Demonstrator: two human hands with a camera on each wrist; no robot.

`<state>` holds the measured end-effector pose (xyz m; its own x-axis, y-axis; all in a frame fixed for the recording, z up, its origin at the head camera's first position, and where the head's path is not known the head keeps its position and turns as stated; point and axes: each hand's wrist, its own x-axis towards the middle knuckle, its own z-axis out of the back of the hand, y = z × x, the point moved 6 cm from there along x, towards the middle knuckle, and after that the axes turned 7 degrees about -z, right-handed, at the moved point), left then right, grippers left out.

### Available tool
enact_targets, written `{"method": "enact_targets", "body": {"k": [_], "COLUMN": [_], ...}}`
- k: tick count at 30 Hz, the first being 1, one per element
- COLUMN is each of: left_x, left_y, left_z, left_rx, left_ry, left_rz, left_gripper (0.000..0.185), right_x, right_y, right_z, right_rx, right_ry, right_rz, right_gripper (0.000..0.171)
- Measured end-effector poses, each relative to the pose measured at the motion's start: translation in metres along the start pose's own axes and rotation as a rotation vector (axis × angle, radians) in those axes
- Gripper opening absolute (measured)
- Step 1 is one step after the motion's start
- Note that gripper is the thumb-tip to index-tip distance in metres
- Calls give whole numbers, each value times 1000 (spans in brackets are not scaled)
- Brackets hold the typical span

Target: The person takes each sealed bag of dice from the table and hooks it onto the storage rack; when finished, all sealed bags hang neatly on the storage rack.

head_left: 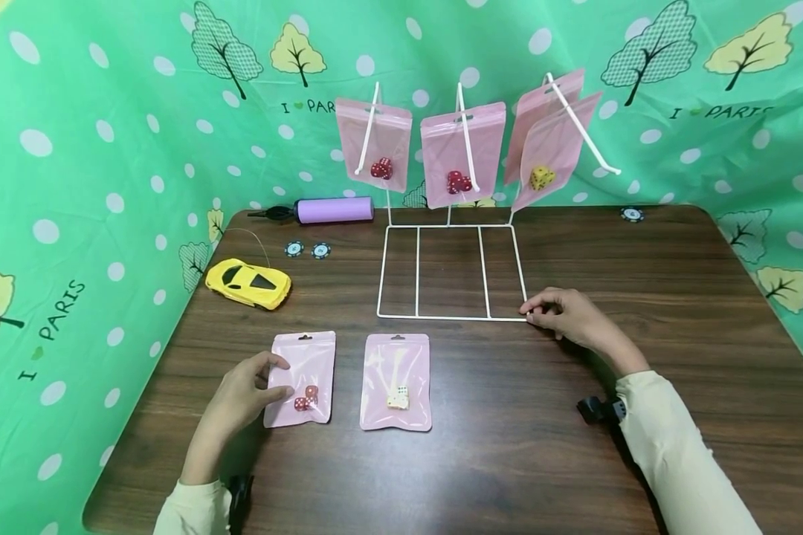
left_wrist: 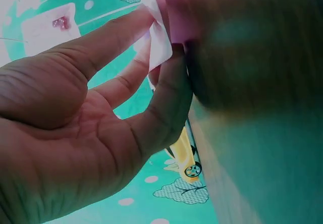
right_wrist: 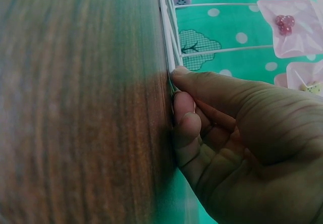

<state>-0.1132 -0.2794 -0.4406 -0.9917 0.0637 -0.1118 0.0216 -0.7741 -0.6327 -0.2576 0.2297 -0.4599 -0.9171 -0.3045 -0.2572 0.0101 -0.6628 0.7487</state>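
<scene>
My left hand (head_left: 244,394) is at the left edge of a pink zip bag (head_left: 317,364) with red dice (head_left: 311,397) showing in it. In the left wrist view, thumb and fingers pinch the bag's bent pale edge (left_wrist: 160,45). At the right, my right hand (head_left: 569,319) pinches the front right corner of a white wire rack (head_left: 442,318), thumb on top of the wire. Beside the first bag lies another pink bag (head_left: 396,360) with whitish dice (head_left: 398,397). From the rack's prongs hang pink bags with red dice (head_left: 382,169) and yellow dice (head_left: 542,177).
A yellow toy car (head_left: 249,284) stands at the left of the brown table (head_left: 495,453). Behind it lie two poker chips (head_left: 294,249) and a purple hand pump (head_left: 334,210). Another chip (head_left: 632,214) lies at the back right, before a green curtain (head_left: 127,111).
</scene>
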Motion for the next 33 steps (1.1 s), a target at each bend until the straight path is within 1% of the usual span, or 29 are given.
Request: {"method": "enact_targets", "body": {"k": [9,13,19,25,30,33], "left_x": [1,1,0,-1,-2,0], "left_y": [-2,-2,-4,-8,-15,-24], "left_z": [1,1,3,6,14,24], "left_rx": [-29,-39,-114,-137,-183,-182], "left_ry": [29,33,22,-3,-18,-44], "left_rz": [18,-14,-69,-85,-112,-151], "left_gripper": [29,24,23,24,25,26], "right_x": [-1,-1,-1,-2,-2,-2], "right_y": [0,1,2,3,3,3], "right_z": [2,2,2,2,1,1], "right_rx": [4,8,10,14,14,10], "right_ry": [-7,-8,-13,-8,-2,-3], "right_rz": [0,11,15,15,11,6], "right_gripper": [19,20,19,20,20,20]}}
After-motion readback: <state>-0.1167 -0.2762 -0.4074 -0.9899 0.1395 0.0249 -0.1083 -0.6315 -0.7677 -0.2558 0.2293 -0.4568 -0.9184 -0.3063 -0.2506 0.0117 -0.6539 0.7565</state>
